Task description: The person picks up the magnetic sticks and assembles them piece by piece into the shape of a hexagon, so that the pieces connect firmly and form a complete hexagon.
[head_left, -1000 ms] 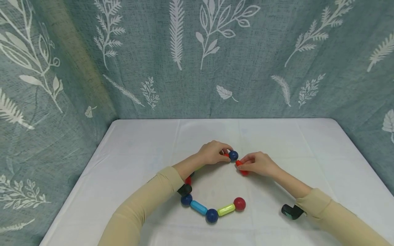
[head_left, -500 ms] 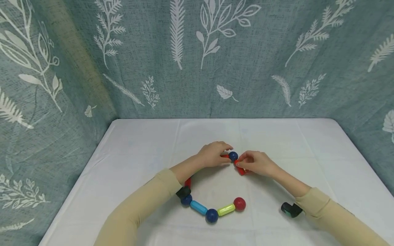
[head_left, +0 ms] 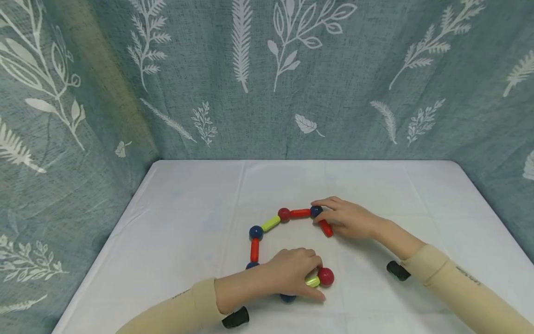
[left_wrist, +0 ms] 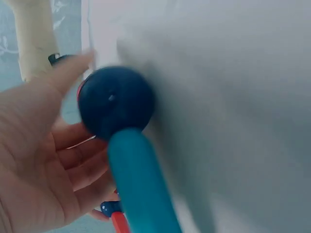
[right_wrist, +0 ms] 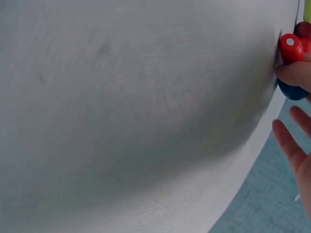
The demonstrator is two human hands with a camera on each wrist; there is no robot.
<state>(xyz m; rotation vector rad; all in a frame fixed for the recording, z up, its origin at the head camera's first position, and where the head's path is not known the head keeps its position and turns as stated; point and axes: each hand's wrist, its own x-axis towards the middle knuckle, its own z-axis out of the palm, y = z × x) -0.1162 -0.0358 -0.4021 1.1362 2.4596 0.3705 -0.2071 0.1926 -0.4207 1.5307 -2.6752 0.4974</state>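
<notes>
On the white tablecloth lies a curved chain of magnetic balls and rods. In the head view my right hand [head_left: 352, 219] holds the far blue ball [head_left: 316, 211] between thumb and fingers; a red rod [head_left: 326, 228] slants from that ball under the hand. Over the chain's near end my left hand [head_left: 289, 273] spreads thumb and fingers around the yellow-green rod [head_left: 313, 281], beside the near red ball [head_left: 326, 277]. A blue ball [left_wrist: 116, 102] and light blue rod [left_wrist: 141, 184] show close up in the left wrist view; the left hand hides that rod from the head view.
The chain's far left side has a red ball [head_left: 284, 214], a yellow-green rod [head_left: 271, 224], a blue ball [head_left: 256, 232] and a red rod [head_left: 254, 250]. A gap separates the right red rod from the near red ball. A patterned curtain [head_left: 258, 125] hangs behind the table [head_left: 187, 195].
My left hand has left the far end and come down toward the near yellow-green rod. The right red rod has met the far blue ball, and my right hand has shifted up onto that ball.
</notes>
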